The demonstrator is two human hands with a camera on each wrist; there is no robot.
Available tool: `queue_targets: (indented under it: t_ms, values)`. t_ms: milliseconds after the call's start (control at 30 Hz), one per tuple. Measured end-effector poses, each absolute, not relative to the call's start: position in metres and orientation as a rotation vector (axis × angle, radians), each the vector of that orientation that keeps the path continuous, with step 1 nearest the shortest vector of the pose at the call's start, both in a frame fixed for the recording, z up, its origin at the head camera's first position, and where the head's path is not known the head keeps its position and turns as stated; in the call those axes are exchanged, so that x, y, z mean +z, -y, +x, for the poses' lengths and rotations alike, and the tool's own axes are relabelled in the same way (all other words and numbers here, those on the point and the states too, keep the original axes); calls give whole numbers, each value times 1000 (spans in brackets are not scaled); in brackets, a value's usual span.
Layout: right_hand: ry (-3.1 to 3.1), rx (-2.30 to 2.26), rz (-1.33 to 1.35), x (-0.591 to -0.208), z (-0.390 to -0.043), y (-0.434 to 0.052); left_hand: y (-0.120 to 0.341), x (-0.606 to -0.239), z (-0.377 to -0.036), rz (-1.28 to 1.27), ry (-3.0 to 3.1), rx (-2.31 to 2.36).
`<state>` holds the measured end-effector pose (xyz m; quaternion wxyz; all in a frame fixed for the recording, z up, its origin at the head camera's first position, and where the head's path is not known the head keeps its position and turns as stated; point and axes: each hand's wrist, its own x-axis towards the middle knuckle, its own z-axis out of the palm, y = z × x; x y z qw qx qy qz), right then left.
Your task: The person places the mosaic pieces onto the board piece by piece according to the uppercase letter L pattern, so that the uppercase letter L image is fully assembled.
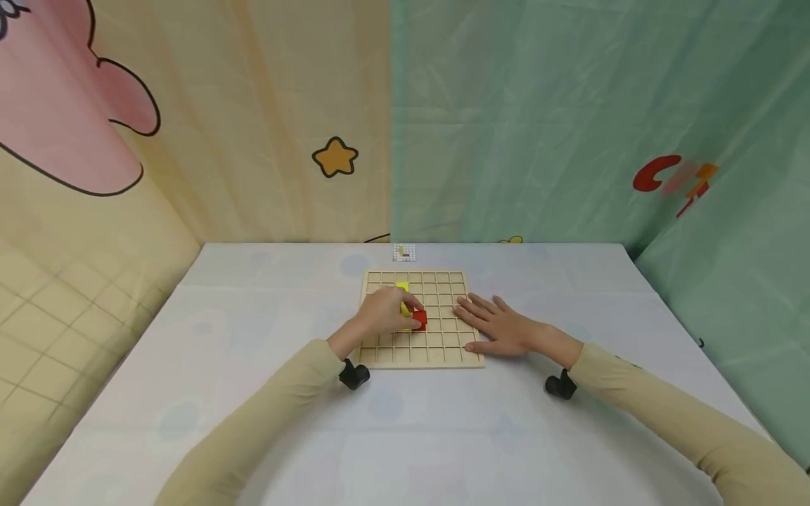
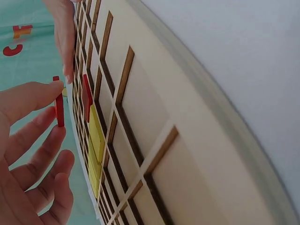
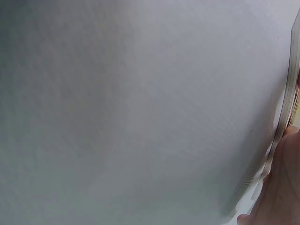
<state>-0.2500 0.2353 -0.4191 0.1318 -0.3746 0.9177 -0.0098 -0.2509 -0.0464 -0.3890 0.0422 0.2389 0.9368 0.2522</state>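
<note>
My left hand is over the wooden grid board. Between thumb and fingers it pinches a thin red square tile, held up off the board. Another red tile lies in a cell of the board, beside a row of yellow tiles. In the head view one yellow tile shows beyond the hand, while others are partly hidden by it. With fingers spread, my right hand rests on the board's right edge.
A small printed card with a grid pattern lies at the far edge of the white-covered table. Printed curtains hang behind it and at both sides. Each wrist carries a small black camera.
</note>
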Motion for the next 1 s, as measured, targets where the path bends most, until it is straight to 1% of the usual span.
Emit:
queue_targets:
  t_ms: [433, 733, 1000]
  values:
    - [-2660, -55, -1104, -421, -250, -234, 25, -393, -253, 748, -2813, 713]
    - [-2668, -48, -1129, -423, -250, -231, 25, -398, -252, 724, -2816, 682]
    - [-2672, -77, -1124, -426, -245, -231, 24, -405, -249, 770, -2814, 708]
